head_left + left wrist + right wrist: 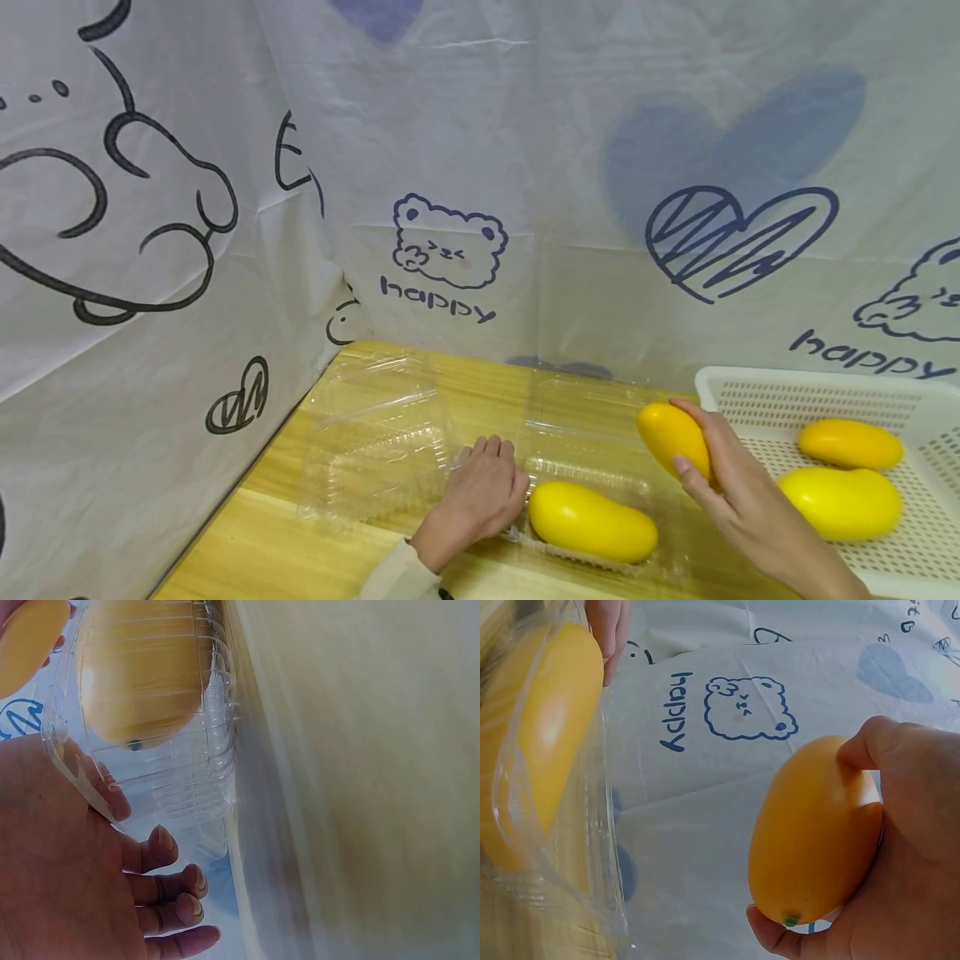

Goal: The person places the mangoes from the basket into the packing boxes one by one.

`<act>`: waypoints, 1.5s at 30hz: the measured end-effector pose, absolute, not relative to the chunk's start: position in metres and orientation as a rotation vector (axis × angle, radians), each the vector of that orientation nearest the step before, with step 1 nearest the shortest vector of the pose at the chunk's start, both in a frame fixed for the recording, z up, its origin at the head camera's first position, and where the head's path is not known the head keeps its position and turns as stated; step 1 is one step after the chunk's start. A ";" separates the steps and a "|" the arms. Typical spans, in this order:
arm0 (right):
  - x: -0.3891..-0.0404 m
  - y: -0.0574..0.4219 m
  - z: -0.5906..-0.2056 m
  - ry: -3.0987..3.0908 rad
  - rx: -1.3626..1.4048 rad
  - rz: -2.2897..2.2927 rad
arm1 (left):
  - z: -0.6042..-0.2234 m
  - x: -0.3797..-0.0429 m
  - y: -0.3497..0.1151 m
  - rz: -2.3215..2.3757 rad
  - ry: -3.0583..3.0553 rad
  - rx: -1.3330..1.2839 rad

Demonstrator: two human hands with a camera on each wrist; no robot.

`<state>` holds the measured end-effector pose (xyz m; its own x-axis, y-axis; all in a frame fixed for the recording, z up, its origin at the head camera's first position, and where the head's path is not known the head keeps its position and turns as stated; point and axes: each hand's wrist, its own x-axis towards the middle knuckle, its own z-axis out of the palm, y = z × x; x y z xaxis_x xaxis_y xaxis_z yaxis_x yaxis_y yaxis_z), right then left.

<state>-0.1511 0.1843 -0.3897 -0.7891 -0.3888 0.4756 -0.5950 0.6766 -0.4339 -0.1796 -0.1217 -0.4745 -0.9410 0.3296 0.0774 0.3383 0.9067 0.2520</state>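
My right hand [738, 483] holds a small yellow mango [673, 437] above the table, between thumb and fingers. In the right wrist view that mango [814, 832] shows a green stem tip. A larger mango [592, 521] lies in an open clear plastic clamshell box [630, 475] to its left. My left hand [483, 492] is at this box's left side, its thumb against the plastic. The left wrist view shows the left hand's fingers [169, 889] loosely bent with nothing between them.
A second open clear clamshell [382, 467] stands left of the left hand. At the right, a white perforated basket [817, 383] holds a smaller mango [851, 443] and a larger mango [843, 502]. Printed cloth [570, 250] hangs behind the wooden table [480, 379] and along its left.
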 end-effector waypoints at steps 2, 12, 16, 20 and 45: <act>-0.152 0.184 -0.391 -2.548 0.784 0.823 | -0.475 -0.180 -0.122 -0.404 -3.039 -0.532; -0.155 0.178 -0.401 -2.574 0.856 0.751 | -0.475 -0.180 -0.122 -0.398 -3.040 -0.532; -0.155 0.174 -0.407 -2.615 0.854 0.708 | -0.474 -0.179 -0.122 -0.405 -3.041 -0.531; -0.155 0.171 -0.413 -2.628 0.849 0.693 | -0.473 -0.179 -0.122 -0.410 -3.046 -0.523; -0.175 0.156 -0.432 -2.664 0.838 0.820 | -0.474 -0.180 -0.121 -0.427 -3.042 -0.537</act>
<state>-0.1746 0.1561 -0.4322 -0.8100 -0.4553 0.3696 -0.5843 0.6798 -0.4432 -0.1796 -0.1213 -0.4744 -0.9405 0.3325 0.0695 0.3388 0.9034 0.2630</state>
